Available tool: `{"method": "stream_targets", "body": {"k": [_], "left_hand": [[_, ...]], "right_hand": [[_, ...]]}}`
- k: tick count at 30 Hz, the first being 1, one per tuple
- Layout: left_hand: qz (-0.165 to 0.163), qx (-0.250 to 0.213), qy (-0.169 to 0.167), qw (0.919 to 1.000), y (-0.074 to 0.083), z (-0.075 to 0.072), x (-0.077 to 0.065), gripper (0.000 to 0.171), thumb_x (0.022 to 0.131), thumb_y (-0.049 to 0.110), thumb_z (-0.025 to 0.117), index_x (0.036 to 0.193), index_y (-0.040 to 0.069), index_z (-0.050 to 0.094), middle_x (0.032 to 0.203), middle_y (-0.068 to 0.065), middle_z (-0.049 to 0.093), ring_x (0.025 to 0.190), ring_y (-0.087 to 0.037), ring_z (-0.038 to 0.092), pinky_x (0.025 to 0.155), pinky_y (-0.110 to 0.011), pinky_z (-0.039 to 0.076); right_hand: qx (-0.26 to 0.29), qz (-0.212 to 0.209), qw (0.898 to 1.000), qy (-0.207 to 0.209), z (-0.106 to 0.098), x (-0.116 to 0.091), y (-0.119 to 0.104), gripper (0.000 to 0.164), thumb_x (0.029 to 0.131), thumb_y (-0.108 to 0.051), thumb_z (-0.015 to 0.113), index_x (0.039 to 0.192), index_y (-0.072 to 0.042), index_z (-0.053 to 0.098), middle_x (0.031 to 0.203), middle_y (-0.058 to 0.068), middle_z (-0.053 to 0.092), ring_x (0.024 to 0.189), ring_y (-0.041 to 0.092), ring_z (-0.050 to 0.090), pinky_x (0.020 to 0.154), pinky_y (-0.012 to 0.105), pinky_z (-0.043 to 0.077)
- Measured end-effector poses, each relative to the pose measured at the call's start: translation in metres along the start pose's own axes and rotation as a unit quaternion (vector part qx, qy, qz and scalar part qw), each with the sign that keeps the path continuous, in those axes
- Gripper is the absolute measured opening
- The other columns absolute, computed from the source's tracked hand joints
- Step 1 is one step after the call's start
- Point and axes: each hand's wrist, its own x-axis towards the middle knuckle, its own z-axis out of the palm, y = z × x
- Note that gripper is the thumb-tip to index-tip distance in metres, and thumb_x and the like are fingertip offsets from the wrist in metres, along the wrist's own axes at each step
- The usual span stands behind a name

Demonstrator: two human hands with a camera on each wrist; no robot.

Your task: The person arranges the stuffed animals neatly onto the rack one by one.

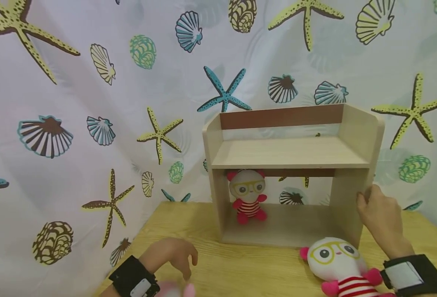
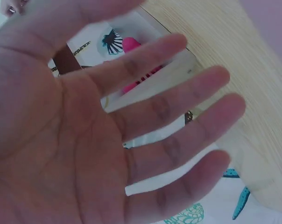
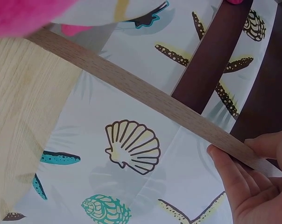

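Observation:
A small two-tier wooden shelf (image 1: 290, 152) stands on the table. My right hand (image 1: 381, 218) grips the front edge of its right side panel; in the right wrist view the thumb and fingers (image 3: 225, 161) pinch that panel edge (image 3: 131, 91). Inside the lower compartment, at the left, sits a plush panda doll (image 1: 251, 198) with yellow glasses and a red-striped body. A second, similar plush panda (image 1: 335, 258) lies at the shelf's front right. My left hand (image 1: 173, 253) hovers over the table with nothing held, its fingers spread in the left wrist view.
Below my left hand, a pink and pale object (image 1: 170, 288) is cut off by the frame's bottom edge. A pale wooden table (image 1: 233, 268) carries everything. Behind it hangs a white curtain (image 1: 121, 95) printed with shells and starfish.

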Motion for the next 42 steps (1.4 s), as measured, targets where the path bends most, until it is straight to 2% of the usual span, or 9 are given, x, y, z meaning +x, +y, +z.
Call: {"method": "stream_targets", "body": {"k": [4, 8, 12, 18, 22, 27, 32, 39, 42], "left_hand": [[0.006, -0.052, -0.082, 0.9953, -0.007, 0.0, -0.008, 0.03, 0.08, 0.02, 0.081, 0.107, 0.027, 0.07, 0.096, 0.007, 0.06, 0.078, -0.013, 0.058, 0.073, -0.043, 0.053], [0.02, -0.092, -0.147, 0.9847, -0.007, -0.001, -0.017, 0.034, 0.083, 0.02, 0.079, 0.114, 0.028, 0.066, 0.091, 0.008, 0.063, 0.078, -0.011, 0.06, 0.076, -0.044, 0.054], [0.034, -0.059, -0.143, 0.9874, -0.004, 0.003, -0.025, 0.035, 0.082, 0.024, 0.082, 0.112, 0.031, 0.065, 0.097, 0.01, 0.064, 0.087, -0.008, 0.06, 0.076, -0.038, 0.052], [0.001, -0.016, -0.133, 0.991, -0.015, 0.005, -0.026, 0.045, 0.08, 0.021, 0.085, 0.119, 0.031, 0.066, 0.124, 0.009, 0.06, 0.107, -0.01, 0.059, 0.089, -0.037, 0.05], [-0.042, -0.092, -0.179, 0.9786, -0.036, 0.009, -0.022, 0.046, 0.082, 0.016, 0.081, 0.123, 0.029, 0.065, 0.133, 0.001, 0.055, 0.097, -0.021, 0.065, 0.084, -0.047, 0.053], [-0.094, -0.184, -0.197, 0.9584, -0.06, 0.02, -0.023, 0.042, 0.082, 0.019, 0.08, 0.121, 0.028, 0.066, 0.131, -0.005, 0.054, 0.086, -0.032, 0.067, 0.078, -0.058, 0.053], [-0.08, -0.222, -0.202, 0.9505, -0.072, 0.029, -0.021, 0.044, 0.082, 0.022, 0.078, 0.125, 0.023, 0.065, 0.134, -0.008, 0.053, 0.081, -0.035, 0.069, 0.075, -0.057, 0.055], [-0.044, -0.271, -0.257, 0.9265, -0.085, 0.035, -0.01, 0.029, 0.089, 0.02, 0.071, 0.116, 0.023, 0.064, 0.113, -0.007, 0.062, 0.087, -0.035, 0.069, 0.076, -0.055, 0.055], [-0.028, -0.276, -0.265, 0.9235, -0.087, 0.037, -0.004, 0.028, 0.089, 0.02, 0.07, 0.114, 0.022, 0.06, 0.112, -0.006, 0.06, 0.086, -0.034, 0.069, 0.074, -0.055, 0.055]], "right_hand": [[0.001, 0.002, 1.0, -0.002, 0.0, -0.004, 0.001, 0.028, 0.096, -0.01, 0.058, 0.087, 0.014, 0.046, 0.062, 0.025, 0.051, 0.051, 0.039, 0.054, 0.041, 0.043, 0.042], [0.003, 0.002, 1.0, -0.003, 0.0, -0.006, 0.001, 0.028, 0.096, -0.01, 0.058, 0.086, 0.014, 0.046, 0.061, 0.026, 0.051, 0.05, 0.039, 0.054, 0.041, 0.043, 0.041], [0.003, 0.006, 1.0, -0.001, 0.002, -0.007, 0.0, 0.028, 0.096, -0.01, 0.058, 0.086, 0.013, 0.046, 0.062, 0.027, 0.052, 0.051, 0.04, 0.055, 0.041, 0.043, 0.042], [0.005, 0.003, 1.0, 0.0, 0.003, -0.009, -0.001, 0.027, 0.095, -0.009, 0.058, 0.084, 0.012, 0.047, 0.061, 0.027, 0.053, 0.052, 0.042, 0.055, 0.042, 0.045, 0.042], [0.003, -0.001, 1.0, 0.006, 0.004, -0.009, 0.001, 0.027, 0.095, -0.01, 0.059, 0.083, 0.011, 0.046, 0.06, 0.025, 0.052, 0.05, 0.04, 0.054, 0.041, 0.043, 0.04], [0.005, -0.014, 1.0, 0.014, 0.005, -0.007, 0.001, 0.026, 0.095, -0.009, 0.059, 0.081, 0.009, 0.046, 0.057, 0.022, 0.05, 0.048, 0.038, 0.052, 0.041, 0.044, 0.038], [0.0, -0.028, 0.999, 0.035, 0.004, -0.005, 0.0, 0.027, 0.093, -0.008, 0.061, 0.077, 0.007, 0.045, 0.055, 0.019, 0.047, 0.047, 0.038, 0.049, 0.042, 0.046, 0.036], [-0.003, -0.023, 0.999, 0.031, 0.0, -0.002, 0.0, 0.027, 0.094, -0.008, 0.061, 0.08, 0.01, 0.047, 0.057, 0.023, 0.05, 0.049, 0.039, 0.052, 0.042, 0.044, 0.038], [-0.004, -0.018, 0.999, 0.026, -0.001, 0.0, 0.0, 0.027, 0.095, -0.008, 0.061, 0.082, 0.012, 0.047, 0.06, 0.026, 0.052, 0.05, 0.042, 0.054, 0.042, 0.045, 0.041]]}}
